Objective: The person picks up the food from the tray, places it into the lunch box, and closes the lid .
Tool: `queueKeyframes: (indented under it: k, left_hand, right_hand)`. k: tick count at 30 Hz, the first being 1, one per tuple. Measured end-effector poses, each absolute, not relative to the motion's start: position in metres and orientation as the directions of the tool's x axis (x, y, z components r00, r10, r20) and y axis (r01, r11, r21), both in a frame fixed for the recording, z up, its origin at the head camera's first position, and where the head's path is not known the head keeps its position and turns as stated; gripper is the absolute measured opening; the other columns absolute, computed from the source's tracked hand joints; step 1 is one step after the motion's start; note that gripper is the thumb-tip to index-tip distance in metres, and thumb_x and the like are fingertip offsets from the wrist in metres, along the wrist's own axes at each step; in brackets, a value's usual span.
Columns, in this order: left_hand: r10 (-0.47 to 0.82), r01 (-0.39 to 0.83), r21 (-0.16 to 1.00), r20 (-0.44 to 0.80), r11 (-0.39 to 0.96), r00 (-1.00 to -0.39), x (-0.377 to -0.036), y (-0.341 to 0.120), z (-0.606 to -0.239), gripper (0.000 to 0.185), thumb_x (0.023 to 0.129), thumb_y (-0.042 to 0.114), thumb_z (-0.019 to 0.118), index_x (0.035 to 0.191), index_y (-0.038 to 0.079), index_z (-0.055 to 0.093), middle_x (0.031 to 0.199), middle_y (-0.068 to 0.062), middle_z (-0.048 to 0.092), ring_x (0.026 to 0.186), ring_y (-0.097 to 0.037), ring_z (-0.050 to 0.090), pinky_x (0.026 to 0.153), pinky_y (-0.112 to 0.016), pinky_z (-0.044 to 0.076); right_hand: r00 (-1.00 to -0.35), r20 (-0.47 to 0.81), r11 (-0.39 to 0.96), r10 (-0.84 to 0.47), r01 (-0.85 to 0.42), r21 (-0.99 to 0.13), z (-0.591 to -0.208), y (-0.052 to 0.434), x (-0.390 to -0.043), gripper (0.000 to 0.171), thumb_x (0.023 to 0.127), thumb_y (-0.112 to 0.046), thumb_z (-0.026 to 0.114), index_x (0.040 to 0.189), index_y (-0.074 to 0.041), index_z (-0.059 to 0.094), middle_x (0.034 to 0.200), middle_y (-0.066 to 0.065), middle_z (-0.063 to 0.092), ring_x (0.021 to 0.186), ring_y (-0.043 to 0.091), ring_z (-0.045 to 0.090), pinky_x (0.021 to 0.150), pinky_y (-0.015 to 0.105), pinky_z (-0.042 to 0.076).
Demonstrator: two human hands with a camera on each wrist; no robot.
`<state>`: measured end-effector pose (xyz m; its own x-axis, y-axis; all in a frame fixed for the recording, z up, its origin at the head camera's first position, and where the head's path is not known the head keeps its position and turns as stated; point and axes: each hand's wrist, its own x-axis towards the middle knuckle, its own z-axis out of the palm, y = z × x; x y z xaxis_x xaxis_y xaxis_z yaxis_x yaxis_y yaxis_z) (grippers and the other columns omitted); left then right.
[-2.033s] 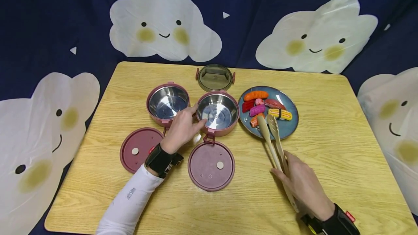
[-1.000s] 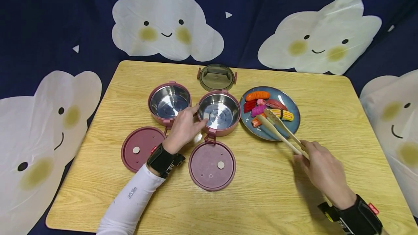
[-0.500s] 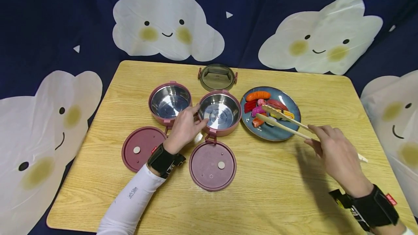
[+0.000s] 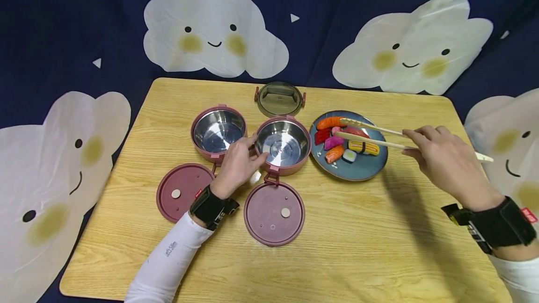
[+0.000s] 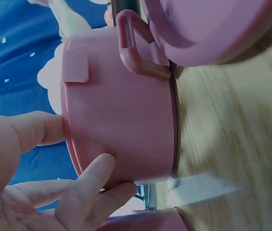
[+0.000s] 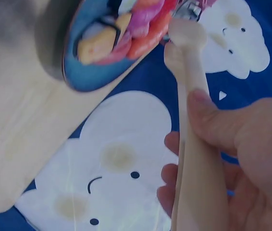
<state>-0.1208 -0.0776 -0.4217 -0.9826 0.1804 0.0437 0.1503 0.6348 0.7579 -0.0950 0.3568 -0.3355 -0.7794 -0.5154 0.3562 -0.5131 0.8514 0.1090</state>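
My left hand [image 4: 237,165] holds the near-left side of the right-hand pink round lunch box [image 4: 290,170], thumb and fingers against its rim and outer wall. Its steel inside holds nothing. In my right hand [image 4: 448,162] are wooden tongs [image 4: 379,142], their ends spread apart over a blue plate [image 4: 366,168] of toy sushi. The tips hover near an orange piece [image 4: 328,123] and a purple one [image 4: 334,142]; nothing shows clearly between them. A yellow piece with a black band [image 4: 358,147], a salmon piece [image 4: 335,154] and a small white roll [image 4: 349,155] lie nearer me.
A second steel-lined lunch box [image 4: 216,132] stands to the left. Two pink lids [image 4: 271,226] lie in front, the left one [image 4: 185,191] partly behind my forearm. At the back lies a dark translucent lid [image 4: 280,99]. The wooden table [image 4: 358,247] meets a cloud-print cloth.
My right hand has moved away from me and rightward, swinging the tongs from the plate's near side toward its far left. The white roll has come into full view. My left hand stays put.
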Motion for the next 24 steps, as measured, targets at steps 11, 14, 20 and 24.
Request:
queueKeyframes:
  k: [11, 14, 20, 24]
  left_hand:
    - [0.181, 0.145, 0.773, 0.040, 0.618, -0.983, -0.121, -0.078, -0.422, 0.065, 0.095, 0.018, 0.079, 0.148, -0.007, 0.054, 0.136, -0.027, 0.066, 0.111, -0.032, 0.074, 0.085, -0.036, 0.067]
    - [0.177, 0.142, 0.770, 0.039, 0.622, -0.983, -0.121, -0.078, -0.422, 0.064, 0.095, 0.018, 0.079, 0.148, -0.007, 0.054, 0.137, -0.027, 0.065, 0.113, -0.032, 0.074, 0.085, -0.037, 0.067]
    - [0.170, 0.139, 0.771, 0.040, 0.622, -0.985, -0.120, -0.078, -0.422, 0.064, 0.094, 0.018, 0.079, 0.148, -0.007, 0.055, 0.137, -0.027, 0.066, 0.115, -0.032, 0.073, 0.084, -0.036, 0.067]
    - [0.169, 0.135, 0.773, 0.037, 0.619, -0.985, -0.120, -0.078, -0.423, 0.064, 0.094, 0.018, 0.079, 0.148, -0.006, 0.055, 0.137, -0.027, 0.066, 0.113, -0.032, 0.073, 0.084, -0.035, 0.067]
  right_hand:
    - [-0.782, 0.262, 0.825, -0.565, -0.541, 0.164, -0.319, 0.360, -0.134, 0.046, 0.085, -0.009, 0.084, 0.127, 0.004, 0.070, 0.109, 0.028, 0.073, 0.094, 0.047, 0.067, 0.074, 0.059, 0.056]
    - [-0.767, 0.238, 0.803, -0.595, -0.567, 0.181, -0.314, 0.356, -0.142, 0.046, 0.085, -0.010, 0.085, 0.125, 0.006, 0.071, 0.107, 0.028, 0.073, 0.094, 0.047, 0.068, 0.076, 0.059, 0.056]
    - [-0.743, 0.196, 0.768, -0.640, -0.606, 0.209, -0.310, 0.349, -0.160, 0.046, 0.082, -0.010, 0.086, 0.123, 0.004, 0.071, 0.106, 0.027, 0.072, 0.091, 0.044, 0.066, 0.076, 0.057, 0.056]
    - [-0.739, 0.168, 0.756, -0.652, -0.617, 0.218, -0.310, 0.345, -0.168, 0.042, 0.082, -0.008, 0.086, 0.120, 0.003, 0.071, 0.103, 0.026, 0.071, 0.087, 0.044, 0.065, 0.076, 0.056, 0.056]
